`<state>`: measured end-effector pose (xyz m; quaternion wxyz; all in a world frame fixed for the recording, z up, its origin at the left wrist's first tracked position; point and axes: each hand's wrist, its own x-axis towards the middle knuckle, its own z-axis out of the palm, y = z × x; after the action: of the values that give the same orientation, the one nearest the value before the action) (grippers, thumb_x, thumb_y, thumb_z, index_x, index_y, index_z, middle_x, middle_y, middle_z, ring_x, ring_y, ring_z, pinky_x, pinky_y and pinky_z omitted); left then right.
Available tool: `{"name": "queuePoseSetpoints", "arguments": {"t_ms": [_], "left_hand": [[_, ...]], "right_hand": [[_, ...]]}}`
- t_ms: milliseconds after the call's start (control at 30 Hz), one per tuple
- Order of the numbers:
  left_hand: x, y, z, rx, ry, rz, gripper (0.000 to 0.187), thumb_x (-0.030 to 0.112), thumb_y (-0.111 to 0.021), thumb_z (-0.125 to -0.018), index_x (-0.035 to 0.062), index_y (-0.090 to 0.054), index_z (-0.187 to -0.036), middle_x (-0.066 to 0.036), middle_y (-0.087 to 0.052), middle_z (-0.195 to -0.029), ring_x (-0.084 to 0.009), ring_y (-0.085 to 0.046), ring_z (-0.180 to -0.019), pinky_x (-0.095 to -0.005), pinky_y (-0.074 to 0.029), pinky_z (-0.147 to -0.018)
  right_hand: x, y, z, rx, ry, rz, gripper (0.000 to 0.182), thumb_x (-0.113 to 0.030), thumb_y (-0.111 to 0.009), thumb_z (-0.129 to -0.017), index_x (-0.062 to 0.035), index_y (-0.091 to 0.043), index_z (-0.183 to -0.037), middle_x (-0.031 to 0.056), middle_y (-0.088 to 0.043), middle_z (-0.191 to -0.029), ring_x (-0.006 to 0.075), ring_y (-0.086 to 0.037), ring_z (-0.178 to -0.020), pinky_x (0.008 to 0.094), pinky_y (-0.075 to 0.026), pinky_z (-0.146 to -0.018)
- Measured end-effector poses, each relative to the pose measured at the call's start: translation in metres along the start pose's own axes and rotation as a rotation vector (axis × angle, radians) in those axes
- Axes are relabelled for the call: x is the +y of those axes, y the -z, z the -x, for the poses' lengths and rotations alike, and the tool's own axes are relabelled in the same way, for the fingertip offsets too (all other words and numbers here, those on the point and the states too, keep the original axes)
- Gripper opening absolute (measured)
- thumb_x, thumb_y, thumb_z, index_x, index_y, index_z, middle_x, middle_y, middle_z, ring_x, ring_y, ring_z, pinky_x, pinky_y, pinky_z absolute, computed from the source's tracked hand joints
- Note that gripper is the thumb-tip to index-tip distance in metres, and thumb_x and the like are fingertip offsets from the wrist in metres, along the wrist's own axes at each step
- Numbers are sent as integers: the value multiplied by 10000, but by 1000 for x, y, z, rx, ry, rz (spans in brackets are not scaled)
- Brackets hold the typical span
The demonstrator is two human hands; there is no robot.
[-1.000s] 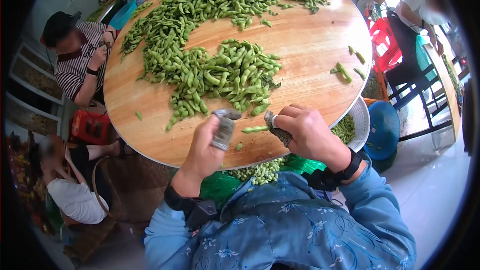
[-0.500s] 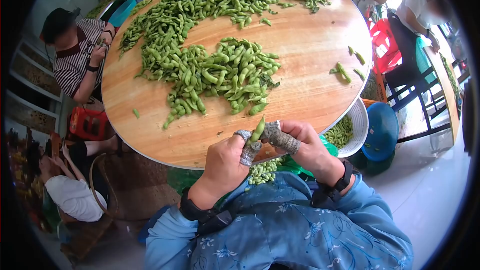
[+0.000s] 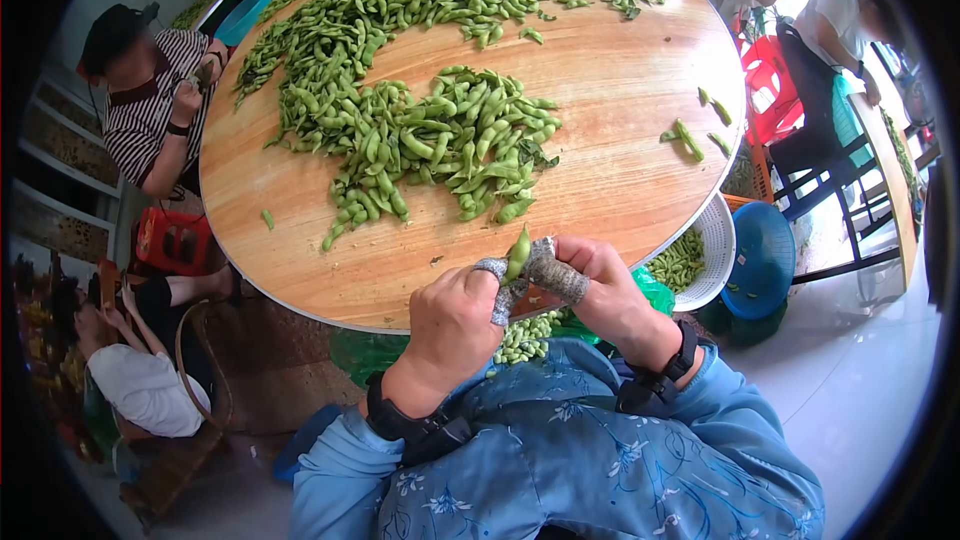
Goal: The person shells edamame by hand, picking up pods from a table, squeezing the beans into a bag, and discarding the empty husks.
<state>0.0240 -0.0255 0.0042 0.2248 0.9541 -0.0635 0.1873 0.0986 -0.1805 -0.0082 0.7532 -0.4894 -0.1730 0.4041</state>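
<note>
A single green soybean pod stands upright between my two hands, just in front of the table's near edge. My left hand is closed on its lower part with thumb and finger. On the other side my right hand pinches the same pod. Grey knitted finger covers wrap some fingers on both hands. Below them shelled green beans lie in a container whose rim is mostly hidden. Beyond the hands a large heap of soybean pods spreads over the round wooden table.
A white perforated basket with pods stands right of the table, beside a blue basin. Several loose pods lie near the right edge. A person in a striped shirt sits at the left; red stools flank the table.
The pod and both hands stay almost in place, with a slight shift of the fingers. The striped-shirt person's hands have moved apart a little.
</note>
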Motion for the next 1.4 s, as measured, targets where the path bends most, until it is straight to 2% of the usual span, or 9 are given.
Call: {"name": "queuePoseSetpoints", "arguments": {"t_ms": [367,667,733,800,1000,1200,1300,1367,1400], "left_hand": [[-7,-9,6,29,-87,37,214,-12,-559,-594,18,-516,-802,-117,-534,-640,-320,-545,-625,-406,-431,-519],[-12,-11,11,-1,503,1045,193,188,-507,-884,9,-535,-817,-8,-519,-609,-116,-489,-500,-246,-388,-465],[-18,-10,10,-104,703,1883,171,178,-503,-886,21,-548,-836,12,-515,-633,-81,-468,-515,-206,-372,-480],[-18,-11,9,-113,718,1818,159,190,-471,-899,56,-541,-849,21,-484,-637,-36,-372,-491,-182,-284,-431],[-17,-5,0,-110,363,984,65,67,-563,-835,9,-536,-837,40,-526,-715,-30,-465,-634,-216,-416,-564],[-19,5,1,-323,546,1189,54,45,-515,-842,-4,-535,-852,25,-524,-704,-22,-446,-631,-196,-400,-557],[-14,1,1,-239,521,1152,92,59,-444,-859,34,-532,-865,33,-500,-689,-29,-435,-585,-182,-338,-507],[-14,-6,2,-174,479,1095,111,51,-425,-854,29,-533,-869,24,-507,-718,-32,-439,-615,-180,-345,-530],[-14,-9,3,-112,437,1038,132,43,-406,-849,25,-534,-872,14,-513,-748,-36,-444,-646,-179,-351,-553]], "right_hand": [[3,-4,-4,30,-37,-102,206,-162,-533,-876,23,-557,-962,54,-606,-886,119,-594,-803,264,-486,-720],[18,1,-16,-59,354,117,176,-140,-562,-855,21,-562,-928,1,-575,-830,58,-507,-802,214,-419,-708],[16,2,-15,-67,321,138,176,-138,-558,-856,23,-562,-927,1,-575,-830,57,-507,-800,215,-419,-707],[14,1,-15,-78,287,159,175,-136,-555,-857,24,-562,-927,1,-575,-830,56,-507,-797,215,-420,-705],[6,1,-16,-5,74,236,182,-144,-552,-861,25,-563,-930,4,-588,-832,51,-513,-791,213,-423,-706],[4,0,-15,-49,-16,-45,178,-137,-558,-856,33,-568,-908,20,-604,-819,72,-540,-755,227,-441,-689],[4,-3,-13,-26,90,187,146,-114,-575,-835,28,-569,-866,44,-613,-803,88,-549,-723,244,-441,-643],[-4,-5,-9,-5,319,874,120,-96,-587,-818,20,-566,-839,67,-604,-762,85,-535,-703,259,-425,-590],[-3,-5,-10,-6,319,874,120,-96,-587,-818,20,-566,-839,67,-604,-762,85,-535,-703,259,-425,-590]]}}
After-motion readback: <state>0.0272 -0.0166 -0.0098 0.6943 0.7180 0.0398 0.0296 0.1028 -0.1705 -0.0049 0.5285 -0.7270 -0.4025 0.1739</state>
